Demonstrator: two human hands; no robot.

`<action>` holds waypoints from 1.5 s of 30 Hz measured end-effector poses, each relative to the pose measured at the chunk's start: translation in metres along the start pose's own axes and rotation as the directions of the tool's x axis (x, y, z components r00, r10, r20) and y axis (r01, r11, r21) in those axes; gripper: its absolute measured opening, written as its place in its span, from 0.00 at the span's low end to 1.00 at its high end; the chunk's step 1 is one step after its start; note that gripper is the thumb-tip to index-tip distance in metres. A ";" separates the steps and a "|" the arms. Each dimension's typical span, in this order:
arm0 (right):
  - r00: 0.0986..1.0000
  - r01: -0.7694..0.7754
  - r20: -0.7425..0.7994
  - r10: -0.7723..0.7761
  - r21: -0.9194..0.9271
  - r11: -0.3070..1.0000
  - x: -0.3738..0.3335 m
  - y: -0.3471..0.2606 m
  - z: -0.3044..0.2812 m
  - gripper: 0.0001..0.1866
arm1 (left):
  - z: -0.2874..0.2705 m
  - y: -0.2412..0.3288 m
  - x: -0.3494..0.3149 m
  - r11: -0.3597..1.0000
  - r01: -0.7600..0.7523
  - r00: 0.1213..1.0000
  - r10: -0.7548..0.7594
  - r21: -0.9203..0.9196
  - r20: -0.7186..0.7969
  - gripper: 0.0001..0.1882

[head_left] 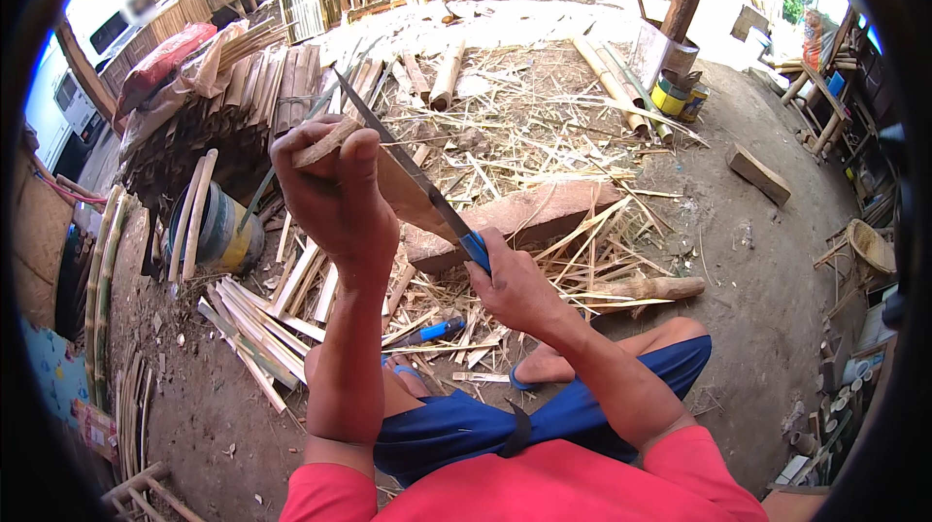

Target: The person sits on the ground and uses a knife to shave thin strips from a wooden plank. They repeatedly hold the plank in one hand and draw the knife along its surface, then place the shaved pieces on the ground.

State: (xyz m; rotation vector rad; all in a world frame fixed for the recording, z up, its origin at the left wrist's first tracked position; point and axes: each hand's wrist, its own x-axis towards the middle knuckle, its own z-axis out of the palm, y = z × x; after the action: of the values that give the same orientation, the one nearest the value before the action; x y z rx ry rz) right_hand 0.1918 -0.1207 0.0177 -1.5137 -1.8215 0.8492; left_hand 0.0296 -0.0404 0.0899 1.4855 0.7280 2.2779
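My left hand (340,177) is raised, its fingers wrapped round a tan piece of split bamboo (402,194). Part of that piece is hidden by the fingers and the blade. My right hand (516,279) grips the blue handle of a long knife (413,169). The dark blade slants up and to the left, crossing the bamboo close to my left thumb. I cannot tell whether its edge touches the bamboo. Beneath my hands a thick wooden block (544,221) lies on the ground. Another blue-handled tool (427,332) rests among shavings near my feet.
Split bamboo strips (254,333) lie to the left, near a bucket (221,231) with pieces standing in it. Shavings (505,148) cover the ground ahead. Bamboo poles (621,90), a yellow-marked can (670,95) and a wood chunk (758,174) are at the right.
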 end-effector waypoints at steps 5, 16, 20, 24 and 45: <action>0.971 0.191 -0.135 -0.197 -0.051 0.980 0.006 0.003 0.007 0.15 | 0.002 -0.002 0.001 1.000 -0.001 1.000 0.000 -0.025 -0.029 0.21; 0.979 0.197 -0.070 -0.190 0.111 0.974 0.021 0.017 0.016 0.18 | -0.007 -0.021 0.008 0.982 0.027 1.000 -0.024 0.189 -0.018 0.22; 0.981 0.078 -0.164 -0.104 -0.161 0.984 0.031 0.053 0.050 0.11 | -0.006 -0.027 0.001 0.970 0.073 0.997 -0.073 0.231 -0.012 0.26; 0.991 -0.115 0.091 0.097 0.219 0.969 0.047 0.092 0.065 0.12 | -0.012 -0.031 -0.002 0.990 0.054 0.998 -0.048 0.131 -0.046 0.29; 1.000 0.005 -0.014 -0.004 0.118 0.993 0.045 0.107 0.095 0.19 | -0.046 -0.086 -0.015 0.925 0.083 0.994 -0.052 0.371 -0.091 0.34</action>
State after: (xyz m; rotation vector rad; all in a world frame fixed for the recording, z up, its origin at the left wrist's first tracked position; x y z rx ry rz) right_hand 0.1723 -0.0706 -0.1221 -1.4374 -1.7328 0.9257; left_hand -0.0068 0.0117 0.0141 1.5001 1.2779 2.2442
